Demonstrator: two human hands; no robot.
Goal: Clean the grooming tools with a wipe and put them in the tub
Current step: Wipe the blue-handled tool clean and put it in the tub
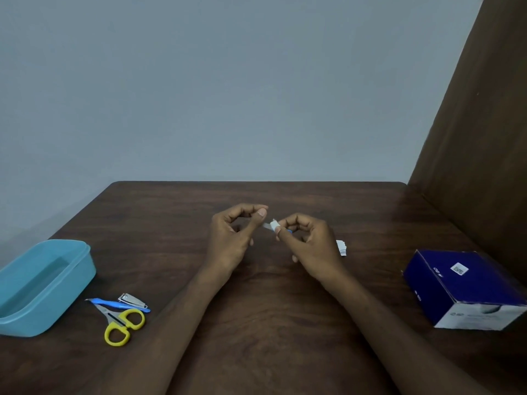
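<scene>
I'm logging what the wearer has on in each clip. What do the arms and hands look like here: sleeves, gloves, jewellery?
Both hands, left and right, are bare: no gloves, and no rings or watch visible. Both forearms are uncovered down to the frame's bottom edge, so no sleeves show.

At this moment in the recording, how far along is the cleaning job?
Early on. Nothing looks finished: the blue tub shows no tools inside. In hand: the right hand holds a white wipe around a small blue-handled tool, whose metal end the left hand pinches. Left: the yellow scissors, nail clipper and blue tool lie beside the tub.
</scene>
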